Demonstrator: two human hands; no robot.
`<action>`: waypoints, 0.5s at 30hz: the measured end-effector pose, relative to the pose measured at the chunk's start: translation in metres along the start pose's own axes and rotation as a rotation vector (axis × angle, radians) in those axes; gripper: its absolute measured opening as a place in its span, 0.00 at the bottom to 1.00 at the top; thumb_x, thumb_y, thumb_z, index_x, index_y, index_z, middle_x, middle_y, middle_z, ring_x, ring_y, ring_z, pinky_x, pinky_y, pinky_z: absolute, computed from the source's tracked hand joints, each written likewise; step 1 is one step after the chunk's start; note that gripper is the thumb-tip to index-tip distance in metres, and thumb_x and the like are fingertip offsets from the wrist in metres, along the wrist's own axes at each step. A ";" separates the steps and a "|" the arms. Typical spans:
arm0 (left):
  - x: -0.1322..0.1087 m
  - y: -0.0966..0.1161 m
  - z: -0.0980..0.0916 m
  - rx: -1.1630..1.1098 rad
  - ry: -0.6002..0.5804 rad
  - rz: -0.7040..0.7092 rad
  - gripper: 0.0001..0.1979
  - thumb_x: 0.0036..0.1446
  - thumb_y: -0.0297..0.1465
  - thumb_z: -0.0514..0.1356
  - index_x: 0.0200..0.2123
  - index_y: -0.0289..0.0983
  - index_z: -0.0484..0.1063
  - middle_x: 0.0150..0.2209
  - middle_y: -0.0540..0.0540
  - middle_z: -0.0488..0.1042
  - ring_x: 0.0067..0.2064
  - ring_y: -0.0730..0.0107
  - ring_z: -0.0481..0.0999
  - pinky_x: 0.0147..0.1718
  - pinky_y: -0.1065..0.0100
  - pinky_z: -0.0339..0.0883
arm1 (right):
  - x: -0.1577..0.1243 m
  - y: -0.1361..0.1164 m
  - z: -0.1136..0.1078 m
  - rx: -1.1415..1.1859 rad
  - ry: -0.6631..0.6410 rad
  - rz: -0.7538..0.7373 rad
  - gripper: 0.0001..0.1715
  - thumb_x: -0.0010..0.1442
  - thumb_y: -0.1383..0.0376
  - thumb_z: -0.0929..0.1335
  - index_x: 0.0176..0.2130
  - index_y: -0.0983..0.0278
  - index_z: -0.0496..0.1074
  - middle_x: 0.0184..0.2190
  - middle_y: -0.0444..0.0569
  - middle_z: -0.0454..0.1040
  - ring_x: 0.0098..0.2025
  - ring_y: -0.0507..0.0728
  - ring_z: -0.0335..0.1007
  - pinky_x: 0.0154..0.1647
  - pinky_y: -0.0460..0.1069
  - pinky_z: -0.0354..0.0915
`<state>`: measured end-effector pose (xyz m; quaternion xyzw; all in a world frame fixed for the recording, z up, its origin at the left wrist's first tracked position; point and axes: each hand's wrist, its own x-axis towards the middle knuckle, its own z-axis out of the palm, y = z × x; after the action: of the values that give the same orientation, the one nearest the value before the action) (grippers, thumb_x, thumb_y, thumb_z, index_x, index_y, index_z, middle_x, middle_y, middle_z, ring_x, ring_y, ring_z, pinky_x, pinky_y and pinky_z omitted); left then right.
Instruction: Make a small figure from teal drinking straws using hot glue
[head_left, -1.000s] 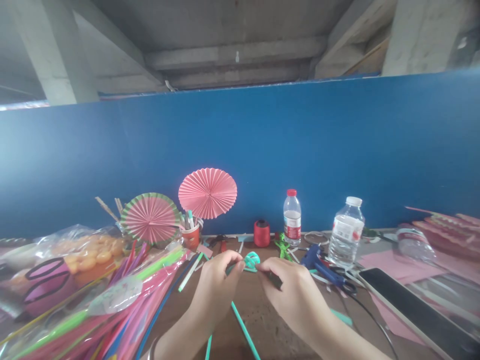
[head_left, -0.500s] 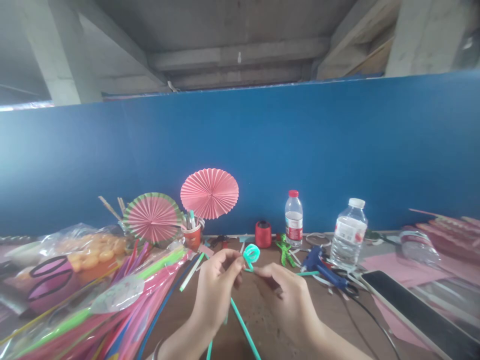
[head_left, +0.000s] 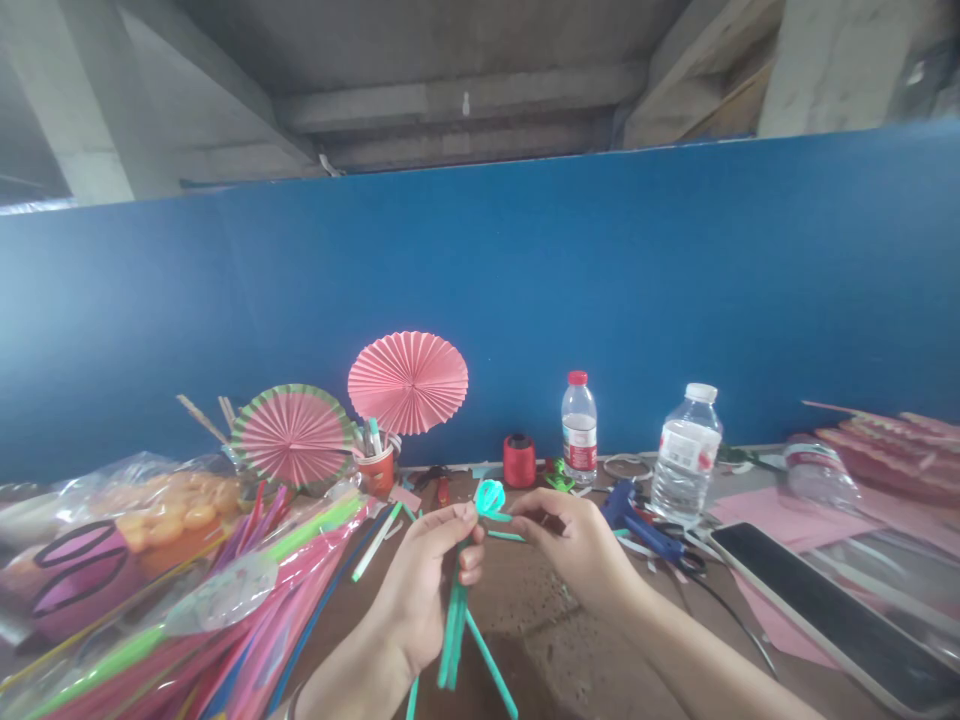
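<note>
In the head view my left hand (head_left: 435,570) is closed in a pinch on teal pipe cleaners. Above its thumb they form a small looped, rounded head (head_left: 491,498), and a bundle of straight stems (head_left: 452,630) hangs below the fist. My right hand (head_left: 574,540) is closed at the tip of a teal strand that sticks out from the head's right side. Its other fingers are curled, and the exact grip is partly hidden. Another teal pipe cleaner (head_left: 491,662) slants beneath the bundle over the brown table (head_left: 555,650).
Plastic-wrapped pipe cleaners (head_left: 247,610) lie at left. Two paper fans, a pink one (head_left: 409,385) and a green-rimmed one (head_left: 294,435), stand behind beside a pen cup (head_left: 376,470). Rightward are a red cylinder (head_left: 519,460), bottles (head_left: 688,465), a blue glue gun (head_left: 645,522) and a phone (head_left: 825,610).
My left hand has turned, so the stem bundle below it shows. My right hand has shifted slightly up and left, with its fingers more curled. The camera view has shifted a little.
</note>
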<state>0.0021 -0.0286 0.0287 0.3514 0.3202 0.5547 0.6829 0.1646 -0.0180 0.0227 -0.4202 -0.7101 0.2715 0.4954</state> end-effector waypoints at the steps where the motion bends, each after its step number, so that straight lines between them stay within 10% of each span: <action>1: 0.000 0.001 0.000 -0.041 -0.006 -0.033 0.05 0.47 0.23 0.60 0.22 0.31 0.67 0.21 0.51 0.67 0.18 0.86 0.60 0.15 0.82 0.51 | 0.000 0.000 -0.001 -0.003 -0.004 -0.005 0.05 0.53 0.66 0.66 0.29 0.63 0.73 0.25 0.42 0.74 0.28 0.52 0.67 0.29 0.44 0.60; 9: -0.002 0.006 0.001 -0.162 -0.131 -0.327 0.03 0.47 0.22 0.58 0.23 0.29 0.67 0.21 0.51 0.65 0.16 0.89 0.57 0.13 0.84 0.49 | 0.006 0.007 -0.007 -0.027 -0.083 -0.019 0.09 0.55 0.63 0.65 0.29 0.64 0.73 0.24 0.42 0.73 0.27 0.52 0.66 0.27 0.44 0.58; 15: -0.002 0.011 0.001 0.346 -0.268 -0.296 0.03 0.46 0.25 0.59 0.23 0.31 0.69 0.18 0.52 0.65 0.14 0.86 0.54 0.13 0.79 0.41 | 0.014 0.011 -0.033 -0.193 -0.304 -0.119 0.06 0.54 0.69 0.66 0.30 0.62 0.74 0.28 0.43 0.76 0.30 0.52 0.69 0.31 0.44 0.60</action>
<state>-0.0034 -0.0294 0.0381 0.4825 0.3649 0.3346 0.7225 0.1965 -0.0009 0.0321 -0.3772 -0.8232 0.2326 0.3549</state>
